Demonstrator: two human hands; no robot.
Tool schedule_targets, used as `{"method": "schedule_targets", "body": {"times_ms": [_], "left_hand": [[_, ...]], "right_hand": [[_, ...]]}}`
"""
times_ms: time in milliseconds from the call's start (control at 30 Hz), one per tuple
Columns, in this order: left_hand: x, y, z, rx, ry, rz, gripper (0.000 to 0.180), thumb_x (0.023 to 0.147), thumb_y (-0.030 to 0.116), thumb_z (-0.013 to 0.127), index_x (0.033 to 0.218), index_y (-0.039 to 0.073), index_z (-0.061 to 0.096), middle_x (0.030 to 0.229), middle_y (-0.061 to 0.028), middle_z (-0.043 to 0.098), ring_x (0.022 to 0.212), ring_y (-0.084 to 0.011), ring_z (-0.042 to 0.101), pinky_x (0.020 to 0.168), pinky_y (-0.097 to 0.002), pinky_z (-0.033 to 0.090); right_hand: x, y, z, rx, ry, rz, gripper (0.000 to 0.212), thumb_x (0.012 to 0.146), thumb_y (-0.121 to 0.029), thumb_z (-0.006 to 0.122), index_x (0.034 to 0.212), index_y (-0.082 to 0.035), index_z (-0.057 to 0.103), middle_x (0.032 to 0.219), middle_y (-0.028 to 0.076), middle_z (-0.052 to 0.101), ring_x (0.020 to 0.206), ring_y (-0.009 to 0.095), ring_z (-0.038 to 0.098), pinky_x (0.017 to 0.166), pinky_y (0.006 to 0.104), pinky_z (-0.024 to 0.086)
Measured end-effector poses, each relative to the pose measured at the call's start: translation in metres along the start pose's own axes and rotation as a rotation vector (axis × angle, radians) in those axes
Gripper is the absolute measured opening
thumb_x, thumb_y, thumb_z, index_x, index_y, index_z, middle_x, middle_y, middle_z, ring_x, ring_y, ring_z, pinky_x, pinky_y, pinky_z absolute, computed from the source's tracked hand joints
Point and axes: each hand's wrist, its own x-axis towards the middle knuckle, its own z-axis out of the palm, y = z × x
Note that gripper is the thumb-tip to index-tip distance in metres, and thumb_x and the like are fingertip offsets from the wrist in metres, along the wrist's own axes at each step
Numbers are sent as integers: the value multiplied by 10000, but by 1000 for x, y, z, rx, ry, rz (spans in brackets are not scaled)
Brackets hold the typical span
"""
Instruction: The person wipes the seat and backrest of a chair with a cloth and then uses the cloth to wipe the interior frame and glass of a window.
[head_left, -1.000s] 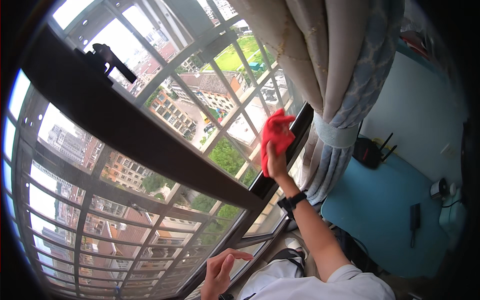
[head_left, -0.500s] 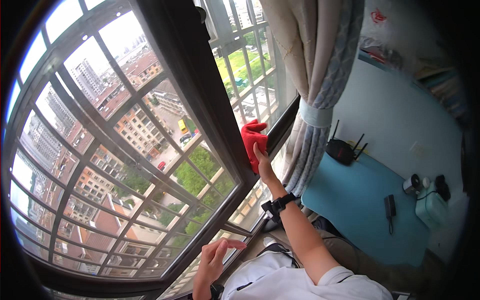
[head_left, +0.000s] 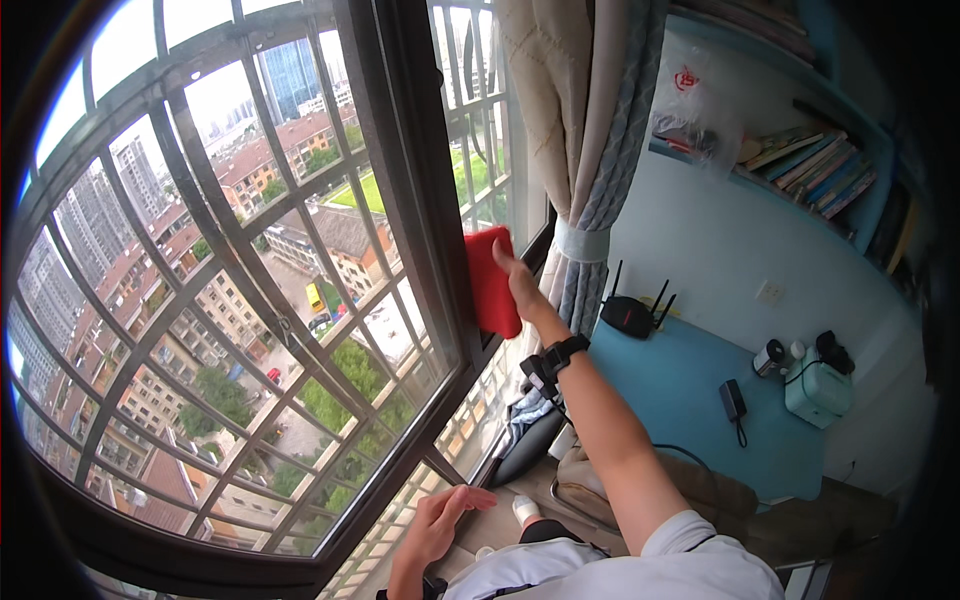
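A red cloth [head_left: 487, 282] lies against the dark window frame [head_left: 412, 170], at the sash's inner upright. My right hand [head_left: 522, 287] holds it and presses it there; the thumb shows on the cloth, while the other fingers are mostly hidden. A black strap with a small device circles my right wrist. Low in the view, my left hand [head_left: 440, 522] hovers beside the lower window rail with nothing in it. Its fingers are loosely stretched toward the right, thumb apart. Beyond the glass pane [head_left: 330, 420] stands a metal window grille [head_left: 225, 235].
A tied-back curtain [head_left: 585, 170] hangs just right of the cloth. On the blue desk [head_left: 670, 400] are a black router [head_left: 630, 318], a black power adapter [head_left: 733, 400] and a pale green device [head_left: 820, 392]. Books [head_left: 815, 170] fill a wall shelf. A brown chair [head_left: 690, 495] stands close by.
The view has turned, bringing the bookshelf in. In my right hand, the red cloth went from bunched up to flatter against the frame upright. My left hand stays low, almost unchanged.
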Motion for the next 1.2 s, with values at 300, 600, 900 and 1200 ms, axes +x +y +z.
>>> {"method": "schedule_targets", "body": {"times_ms": [300, 600, 900, 1200], "left_hand": [[41, -15, 23, -22, 114, -62, 471, 1058, 307, 364, 1042, -54, 665, 991, -102, 690, 926, -168, 629, 856, -294, 468], [84, -16, 46, 7, 225, -102, 509, 1060, 318, 322, 1028, -47, 677, 978, -133, 705, 917, -208, 668, 842, -324, 492], [56, -22, 44, 12, 408, -148, 497, 1058, 329, 327, 1071, -53, 644, 976, -144, 700, 900, -210, 682, 816, -319, 514], [17, -26, 33, -8, 486, -46, 466, 1057, 295, 329, 1066, -45, 648, 982, -132, 702, 895, -207, 681, 811, -316, 514]], "right_hand": [[-12, 88, -36, -57, 97, 52, 420, 932, -474, 592, 1026, -68, 641, 805, -15, 607, 663, 83, 551, 591, 241, 419], [-17, 82, -54, 367, 3, 221, 505, 961, -535, 505, 1137, -73, 609, 959, 1, 642, 814, 98, 602, 716, 251, 474], [-12, -22, 56, -333, 66, -507, 490, 906, -382, 638, 1252, -60, 510, 1077, 120, 521, 910, 216, 536, 766, 343, 446], [-30, 122, 50, -333, 342, -659, 777, 916, -371, 616, 1446, 65, 252, 1376, 214, 381, 1279, 341, 392, 1071, 417, 304]]}}
